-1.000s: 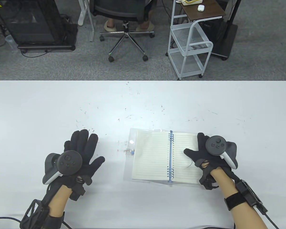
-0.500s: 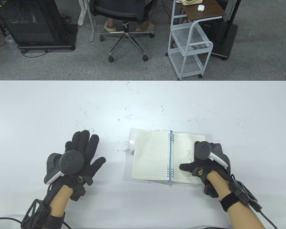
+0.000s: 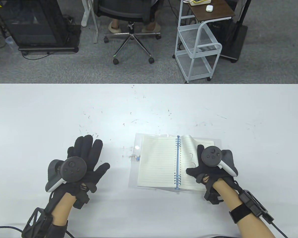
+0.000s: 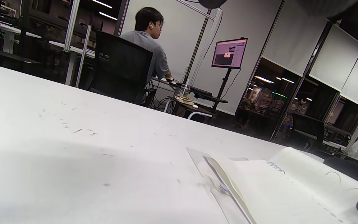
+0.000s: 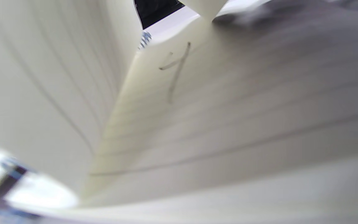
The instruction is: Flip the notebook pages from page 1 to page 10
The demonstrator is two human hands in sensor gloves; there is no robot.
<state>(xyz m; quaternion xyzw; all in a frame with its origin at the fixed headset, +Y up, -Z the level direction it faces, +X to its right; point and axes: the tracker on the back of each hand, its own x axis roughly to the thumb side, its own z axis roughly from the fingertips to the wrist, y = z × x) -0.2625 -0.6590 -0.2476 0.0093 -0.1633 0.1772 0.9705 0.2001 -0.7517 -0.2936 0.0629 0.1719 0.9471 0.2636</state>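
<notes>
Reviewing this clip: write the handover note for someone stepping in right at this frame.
Left hand: flat on the table, fingers spread, holding nothing.
Right hand: on the notebook's right side, lifting a page that curls up near the blue spiral.
Done: notebook open, one turn begun. A handwritten mark shows on the page; the page number is unclear.
Left: finish this turn, continue to page 10.

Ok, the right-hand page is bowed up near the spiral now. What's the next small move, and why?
Probably carry that page leftward over the blue spiral with the right hand. The sheet is curled up off the stack under that hand's fingers but has not crossed the binding, and the left hand rests flat on the table, clear of the notebook's left side.
</notes>
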